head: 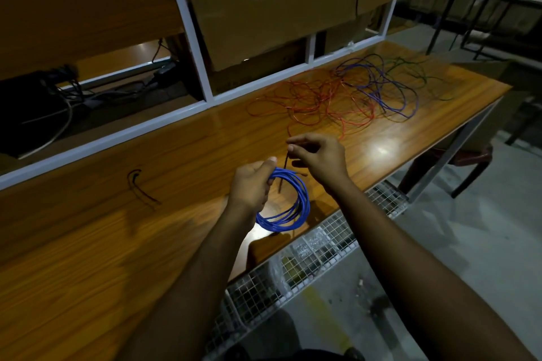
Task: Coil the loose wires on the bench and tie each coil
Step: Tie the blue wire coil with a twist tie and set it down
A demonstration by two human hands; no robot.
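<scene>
Blue wire, wound into a coil, hangs from the left hand, whose fingers curl round its upper left side above the near edge of the bench. Just beyond it the right hand pinches the top of a thin dark strand between thumb and fingertips; the strand drops down across the coil's opening, though whether it is a tie or the wire's own stripped end is hard to tell in the dim light. A short bare tip pokes out at the coil's upper right.

Farther back on the wooden top lie the loose wires, still uncoiled: a red tangle, a purple tangle overlapping its right side, and a dark green one nearest the far end. A black scribble marks the bench to the left of the hands.

Behind the white frame stands a cardboard box with a dark label reading "Crompton", upside down from this view. A wire-mesh tray runs below the bench's front edge
</scene>
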